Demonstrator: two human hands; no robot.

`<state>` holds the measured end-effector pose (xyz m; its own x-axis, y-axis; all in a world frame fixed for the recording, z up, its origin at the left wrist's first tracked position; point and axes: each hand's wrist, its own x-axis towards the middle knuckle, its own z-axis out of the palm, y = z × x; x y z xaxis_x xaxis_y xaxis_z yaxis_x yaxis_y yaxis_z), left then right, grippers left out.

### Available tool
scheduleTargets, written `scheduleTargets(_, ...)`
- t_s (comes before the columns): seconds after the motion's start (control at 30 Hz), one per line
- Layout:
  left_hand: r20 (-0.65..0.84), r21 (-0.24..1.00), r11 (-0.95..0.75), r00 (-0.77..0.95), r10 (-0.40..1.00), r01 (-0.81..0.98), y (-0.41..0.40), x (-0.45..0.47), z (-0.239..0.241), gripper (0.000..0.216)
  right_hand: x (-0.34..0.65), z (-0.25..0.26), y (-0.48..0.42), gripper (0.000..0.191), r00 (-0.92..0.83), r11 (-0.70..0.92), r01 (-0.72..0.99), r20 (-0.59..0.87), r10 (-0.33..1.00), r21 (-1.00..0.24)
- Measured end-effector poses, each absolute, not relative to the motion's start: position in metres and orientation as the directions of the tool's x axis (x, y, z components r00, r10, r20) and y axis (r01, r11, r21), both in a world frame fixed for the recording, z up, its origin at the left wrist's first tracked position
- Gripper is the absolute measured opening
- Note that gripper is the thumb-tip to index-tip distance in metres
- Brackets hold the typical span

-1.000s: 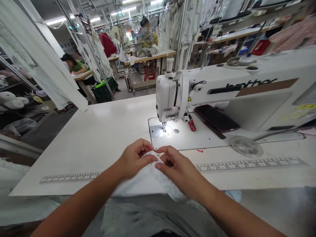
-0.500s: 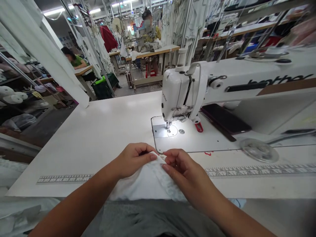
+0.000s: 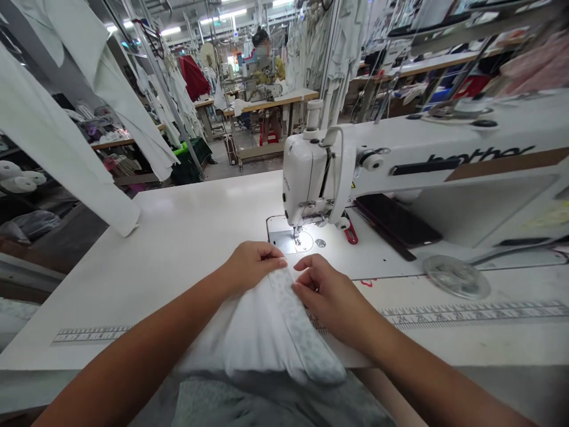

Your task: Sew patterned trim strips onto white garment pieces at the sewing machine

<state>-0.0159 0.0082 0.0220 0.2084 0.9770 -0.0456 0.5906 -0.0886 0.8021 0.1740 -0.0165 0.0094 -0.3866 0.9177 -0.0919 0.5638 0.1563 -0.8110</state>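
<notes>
A piece of white fabric with a pale patterned band along its right edge lies on the white sewing table and hangs over its near edge. My left hand pinches the band's far end with closed fingers. My right hand rests against the band's right side, fingers curled on it. The band's far end lies just short of the needle and presser foot of a white sewing machine, lit by the machine's lamp.
A dark phone and red-handled snips lie under the machine arm. A clear disc sits to the right. Printed rulers run along the table front. White garments hang at left. Other workers sit at distant tables.
Both hands have slid the fabric forward toward the needle. The patterned band now lies stretched out flat between them, and more fabric rests on the table.
</notes>
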Motion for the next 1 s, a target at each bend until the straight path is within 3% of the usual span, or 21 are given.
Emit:
scheduleTargets(0.23, 0.064, 0.559, -0.22, 0.223, 0.973, 0.8, 0.031, 0.001, 0.01, 0.008, 0.178, 0.011, 0.016, 0.017, -0.44, 0.299, 0.754, -0.113, 0.891, -0.584)
scheduleTargets(0.4, 0.109, 0.331, -0.311, 0.291, 0.951, 0.891, 0.01, 0.014, 0.008, 0.017, 0.185, 0.017, 0.022, 0.007, -0.656, 0.586, 0.668, 0.009, 0.755, -0.459)
scheduleTargets(0.5, 0.136, 0.212, -0.384, 0.362, 0.922, 0.899, -0.009, 0.017, 0.001, 0.026, 0.196, 0.011, 0.015, 0.028, -0.779, 0.756, 0.537, 0.123, 0.615, -0.373)
scheduleTargets(0.6, 0.247, 0.074, -0.518, 0.487, 0.838, 0.852, -0.015, 0.017, -0.009, 0.029, 0.208, -0.001, 0.006, 0.045, -0.827, 0.879, 0.441, 0.297, 0.477, -0.182)
scheduleTargets(0.73, 0.289, -0.015, -0.587, 0.566, 0.772, 0.809, 0.001, 0.017, -0.016, 0.023, 0.215, -0.006, 0.006, 0.047, -0.812, 0.873, 0.483, 0.342, 0.473, -0.059)
scheduleTargets(1.0, 0.234, -0.052, -0.532, 0.528, 0.816, 0.845, 0.024, 0.024, -0.008, 0.019, 0.212, -0.005, 0.024, 0.049, -0.771, 0.822, 0.563, 0.304, 0.559, -0.085)
